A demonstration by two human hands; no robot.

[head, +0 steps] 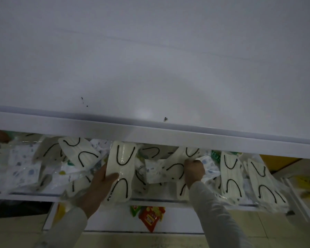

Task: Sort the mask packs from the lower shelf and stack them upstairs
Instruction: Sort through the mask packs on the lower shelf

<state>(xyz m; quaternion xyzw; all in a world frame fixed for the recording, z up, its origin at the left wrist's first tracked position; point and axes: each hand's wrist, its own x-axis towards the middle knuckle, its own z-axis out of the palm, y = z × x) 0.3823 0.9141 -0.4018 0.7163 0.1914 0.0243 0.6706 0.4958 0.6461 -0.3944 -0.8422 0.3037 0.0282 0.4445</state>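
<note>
Above a pale tiled floor (268,230), the left hand (97,190) holds a cream mask pack (123,167), thumb across its front. The right hand (193,172) curls its fingers round one of the mask packs (231,176) heaped on the lower shelf (25,195). Beyond lies the white upper shelf (150,68).

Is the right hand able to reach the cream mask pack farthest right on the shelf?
Probably, but not freely: that mask pack lies uncovered on top, while the right hand grips another pack.
</note>
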